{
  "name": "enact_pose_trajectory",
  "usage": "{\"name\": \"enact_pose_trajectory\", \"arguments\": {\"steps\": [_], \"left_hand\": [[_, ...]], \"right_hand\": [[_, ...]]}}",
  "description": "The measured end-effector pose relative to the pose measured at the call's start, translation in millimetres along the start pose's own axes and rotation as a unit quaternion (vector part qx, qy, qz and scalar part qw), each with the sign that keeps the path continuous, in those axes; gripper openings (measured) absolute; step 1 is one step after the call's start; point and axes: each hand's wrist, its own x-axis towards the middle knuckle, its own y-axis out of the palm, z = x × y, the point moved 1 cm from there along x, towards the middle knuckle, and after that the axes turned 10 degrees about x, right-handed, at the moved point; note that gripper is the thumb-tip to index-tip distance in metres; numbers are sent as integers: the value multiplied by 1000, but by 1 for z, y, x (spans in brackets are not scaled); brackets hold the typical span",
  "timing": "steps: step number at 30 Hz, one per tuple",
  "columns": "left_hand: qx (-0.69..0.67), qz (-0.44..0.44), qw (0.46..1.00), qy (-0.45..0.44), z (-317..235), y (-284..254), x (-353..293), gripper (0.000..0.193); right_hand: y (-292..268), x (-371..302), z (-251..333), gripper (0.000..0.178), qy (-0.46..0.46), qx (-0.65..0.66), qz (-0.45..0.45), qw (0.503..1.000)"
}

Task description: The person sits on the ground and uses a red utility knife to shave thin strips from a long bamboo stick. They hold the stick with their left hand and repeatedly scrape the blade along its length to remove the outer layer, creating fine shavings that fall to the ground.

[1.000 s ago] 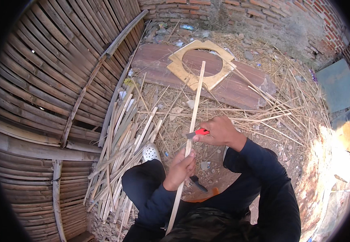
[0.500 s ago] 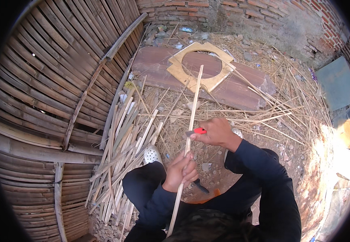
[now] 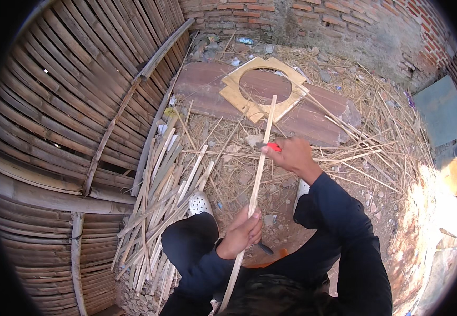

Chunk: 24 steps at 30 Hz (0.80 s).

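One long bamboo strip (image 3: 253, 185) runs from the person's lap toward one square yellow frame with a round hole (image 3: 264, 84), its far tip lying over the frame's near edge; two hands work on it. The left hand (image 3: 243, 233) sits low on the strip, fingers clenched around it, wrist bent inward; the right hand (image 3: 290, 154) is higher up the strip, nearer the frame, fingers closed around one red-handled knife (image 3: 269, 146) whose blade meets the strip, forearm in a dark sleeve angling back from it. Two white shoes show, one (image 3: 200, 203) left of the strip, one (image 3: 302, 187) right; a heap of split bamboo slats (image 3: 157, 208), too many to count, lies left of the strip.
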Motion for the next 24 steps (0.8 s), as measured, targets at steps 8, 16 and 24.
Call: {"name": "enact_pose_trajectory", "arguments": {"steps": [8, 16, 24], "left_hand": [[-122, 13, 992, -12, -2, -12, 6, 15], [-162, 42, 986, -19, -1, -6, 3, 15], [-87, 14, 996, -19, 8, 0, -4, 13]], "right_hand": [[25, -52, 59, 65, -113, 45, 97, 988], [1, -8, 16, 67, 7, -13, 45, 999], [4, -6, 4, 68, 44, -7, 19, 999]]}}
